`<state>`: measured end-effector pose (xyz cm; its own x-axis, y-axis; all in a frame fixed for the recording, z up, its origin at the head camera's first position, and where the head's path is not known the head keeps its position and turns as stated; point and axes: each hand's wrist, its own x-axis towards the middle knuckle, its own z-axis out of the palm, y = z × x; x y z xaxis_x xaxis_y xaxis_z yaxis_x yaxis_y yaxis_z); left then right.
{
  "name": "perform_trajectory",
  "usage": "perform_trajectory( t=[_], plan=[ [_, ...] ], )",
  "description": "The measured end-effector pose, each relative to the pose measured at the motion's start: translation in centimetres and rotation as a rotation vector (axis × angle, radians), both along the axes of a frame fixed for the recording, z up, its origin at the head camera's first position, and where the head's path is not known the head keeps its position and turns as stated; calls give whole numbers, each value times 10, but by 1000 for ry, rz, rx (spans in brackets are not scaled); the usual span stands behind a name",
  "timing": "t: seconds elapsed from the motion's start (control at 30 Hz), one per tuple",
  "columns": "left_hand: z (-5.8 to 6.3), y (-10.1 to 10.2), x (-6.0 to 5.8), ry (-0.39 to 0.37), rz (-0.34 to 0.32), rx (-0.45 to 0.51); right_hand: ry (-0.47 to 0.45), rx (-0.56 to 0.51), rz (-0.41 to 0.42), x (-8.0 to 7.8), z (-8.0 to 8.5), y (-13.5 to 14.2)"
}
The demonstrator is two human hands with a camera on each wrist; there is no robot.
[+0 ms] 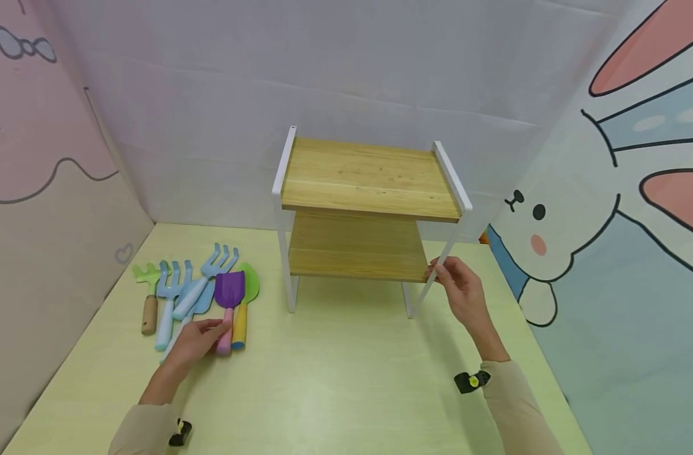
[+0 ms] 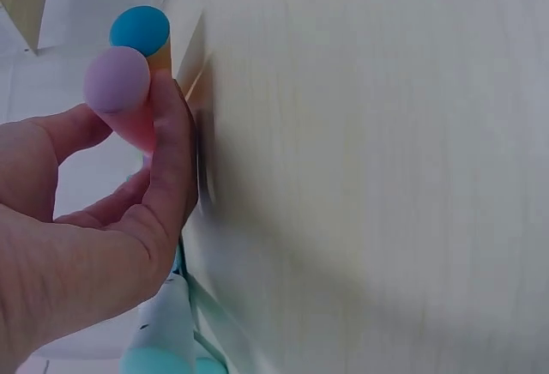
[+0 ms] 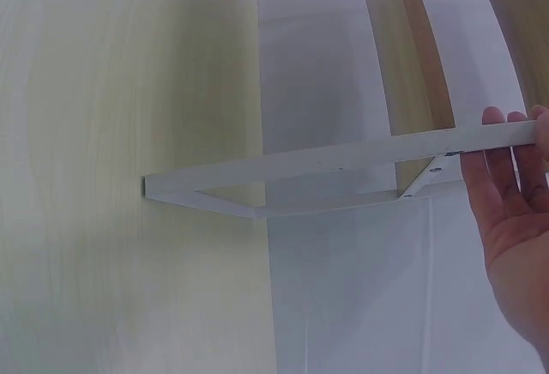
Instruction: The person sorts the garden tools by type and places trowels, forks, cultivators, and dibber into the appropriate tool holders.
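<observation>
My left hand (image 1: 195,341) pinches the pink handle of a toy shovel (image 1: 229,291) with a purple blade, lying among garden toys at the left of the table. In the left wrist view, thumb and fingers close round the handle's rounded end (image 2: 117,82). Right beside it lies a green shovel (image 1: 251,283) with a yellow handle. My right hand (image 1: 465,297) holds the right front leg of a two-tier shelf (image 1: 369,180) with wooden boards and a white frame. The right wrist view shows my fingers (image 3: 485,190) around that white leg (image 3: 334,159), near the lower board.
Left of the purple shovel lie a blue rake (image 1: 212,265), another blue rake (image 1: 168,297), a blue shovel (image 1: 205,298) partly covered, and a green rake (image 1: 150,306) with a brown handle. A white sheet (image 1: 346,82) hangs behind the shelf; a rabbit-printed panel (image 1: 556,234) stands right.
</observation>
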<state>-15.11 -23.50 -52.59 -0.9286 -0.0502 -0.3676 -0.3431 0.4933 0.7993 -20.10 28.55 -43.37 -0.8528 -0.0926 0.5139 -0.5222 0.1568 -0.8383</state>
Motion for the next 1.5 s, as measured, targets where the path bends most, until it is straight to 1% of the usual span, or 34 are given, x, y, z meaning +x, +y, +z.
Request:
perform_trajectory(
  t=[0.23, 0.4, 0.5, 0.67, 0.9, 1.0, 1.27, 1.5],
  plan=[
    [3, 2, 2, -28, 15, 54, -4, -16, -1, 0, 0, -1],
    [0, 3, 4, -33, 69, 121, 2, -30, 9, -1, -1, -2],
    [-1, 3, 6, -45, 93, 134, 8, -28, 7, -2, -1, -2],
    [1, 6, 8, -55, 117, 154, 7, -25, 7, -2, -2, -2],
    [6, 12, 12, -49, 161, 248, -7, -28, -10, -1, -2, -2],
    [9, 14, 15, -38, 167, 279, -10, -30, -14, -1, -2, -2],
    [17, 21, 21, -18, 173, 326, -10, -44, -6, -1, -3, -2],
    [22, 25, 25, -9, 184, 351, -8, -46, -2, -2, -3, -1]
  ],
)
